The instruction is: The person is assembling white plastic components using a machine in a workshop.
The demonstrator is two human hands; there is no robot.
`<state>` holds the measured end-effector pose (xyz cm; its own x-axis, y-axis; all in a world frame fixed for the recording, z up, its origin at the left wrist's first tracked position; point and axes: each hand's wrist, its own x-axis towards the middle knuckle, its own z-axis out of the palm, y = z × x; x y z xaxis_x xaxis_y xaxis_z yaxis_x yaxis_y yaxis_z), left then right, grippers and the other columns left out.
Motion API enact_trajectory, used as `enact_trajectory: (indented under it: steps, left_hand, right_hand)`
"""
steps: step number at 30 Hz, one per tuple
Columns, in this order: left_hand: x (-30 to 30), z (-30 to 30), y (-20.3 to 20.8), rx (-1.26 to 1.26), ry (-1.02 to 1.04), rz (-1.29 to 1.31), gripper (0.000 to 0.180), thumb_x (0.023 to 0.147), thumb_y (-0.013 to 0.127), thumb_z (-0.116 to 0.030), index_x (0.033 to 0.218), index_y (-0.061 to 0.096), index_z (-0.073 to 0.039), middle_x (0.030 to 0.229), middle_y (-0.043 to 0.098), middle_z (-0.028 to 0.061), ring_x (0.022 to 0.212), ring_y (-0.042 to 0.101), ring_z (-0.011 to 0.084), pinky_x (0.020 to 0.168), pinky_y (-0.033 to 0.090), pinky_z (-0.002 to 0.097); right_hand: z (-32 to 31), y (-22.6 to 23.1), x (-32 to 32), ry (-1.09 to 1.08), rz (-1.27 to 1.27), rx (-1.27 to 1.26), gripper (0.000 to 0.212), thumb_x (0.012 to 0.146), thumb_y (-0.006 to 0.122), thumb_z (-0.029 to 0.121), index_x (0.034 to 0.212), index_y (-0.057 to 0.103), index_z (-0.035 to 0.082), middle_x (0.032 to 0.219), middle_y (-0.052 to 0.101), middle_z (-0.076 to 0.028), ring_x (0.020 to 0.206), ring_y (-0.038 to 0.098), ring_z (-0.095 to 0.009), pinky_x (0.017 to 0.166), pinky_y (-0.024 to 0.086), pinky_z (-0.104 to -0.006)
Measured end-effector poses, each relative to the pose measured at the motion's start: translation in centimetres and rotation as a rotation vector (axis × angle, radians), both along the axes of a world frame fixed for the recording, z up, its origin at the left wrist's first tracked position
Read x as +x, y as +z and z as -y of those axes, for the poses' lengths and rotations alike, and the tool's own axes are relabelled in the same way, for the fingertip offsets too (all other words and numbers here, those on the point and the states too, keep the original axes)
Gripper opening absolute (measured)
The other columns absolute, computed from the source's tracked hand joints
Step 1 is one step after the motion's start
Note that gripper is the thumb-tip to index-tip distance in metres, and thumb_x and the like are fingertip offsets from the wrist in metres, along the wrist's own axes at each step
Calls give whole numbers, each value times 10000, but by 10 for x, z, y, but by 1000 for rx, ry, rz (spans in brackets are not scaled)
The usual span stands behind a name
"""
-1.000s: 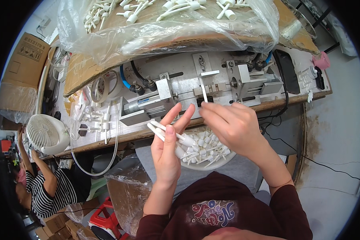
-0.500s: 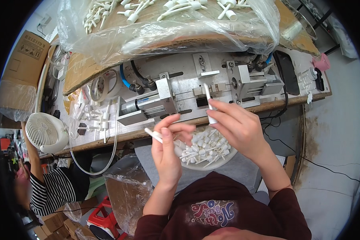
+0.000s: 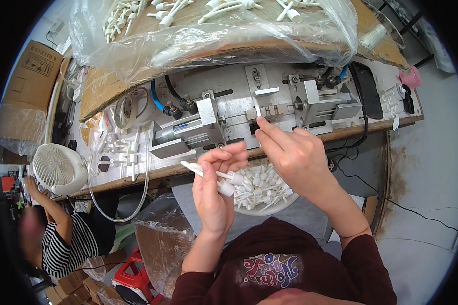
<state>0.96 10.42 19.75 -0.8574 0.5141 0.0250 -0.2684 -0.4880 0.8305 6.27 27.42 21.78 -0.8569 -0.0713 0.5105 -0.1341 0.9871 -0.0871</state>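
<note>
My left hand (image 3: 215,185) is closed on two white capped sticks (image 3: 226,178), thin plastic rods with ribbed caps, held between thumb and curled fingers. My right hand (image 3: 296,155) is at the metal fixture block (image 3: 275,110), its fingers together at the lower end of another white capped stick (image 3: 256,107). That stick's tip points away from me over the block; its cap end is hidden by my fingers. Below and between my hands is a pale round basket (image 3: 269,210) heaped with more white capped sticks (image 3: 262,185).
Metal cylinder units stand left (image 3: 188,133) and right (image 3: 324,104) of the block. Behind, a plastic-covered cardboard sheet (image 3: 213,53) bears more sticks. A small white fan (image 3: 60,168) and loose white parts (image 3: 119,152) are at left. Another person in a striped shirt (image 3: 74,241) sits at far left.
My right hand has moved slightly left and lowered its stick toward the block. My left hand has turned, so both caps in it now show. The other person's arm has shifted.
</note>
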Motion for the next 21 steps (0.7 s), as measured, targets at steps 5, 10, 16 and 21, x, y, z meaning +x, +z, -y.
enact_trajectory:
  steps: [5, 10, 16, 21]
  left_hand:
    - [-2, -1, 1, 30, -25, -7, 354, 1089, 273, -301, 1181, 478, -28, 1444, 436, 303, 1353, 452, 379, 1133, 369, 473]
    - [6, -8, 5, 35, -270, 156, 428, 1084, 285, -322, 1333, 426, -4, 1456, 407, 322, 1374, 412, 416, 1144, 349, 477]
    - [0, 2, 2, -214, -217, -59, 535, 1082, 331, -335, 1492, 288, 5, 1484, 420, 238, 1306, 493, 278, 1073, 418, 405]
    - [-3, 8, 4, -206, -230, -109, 472, 1083, 363, -280, 1457, 338, 7, 1059, 655, 136, 555, 481, 64, 505, 414, 197]
  right_hand:
    - [10, 6, 17, 227, -41, -295, 275, 761, 642, 103, 1025, 660, 28, 1043, 670, -84, 734, 662, -166, 605, 504, -290]
    - [17, -1, 34, 417, 38, -392, 317, 784, 658, 104, 1089, 635, 19, 1020, 632, -84, 787, 666, -210, 621, 535, -309]
    - [5, -3, 30, 129, -56, -575, 321, 750, 723, 57, 1052, 627, 7, 1016, 621, -112, 827, 674, -249, 668, 558, -339]
    - [-2, -9, 13, 57, -58, -281, 293, 730, 694, 52, 1009, 634, -9, 1057, 644, -149, 811, 676, -235, 663, 557, -319]
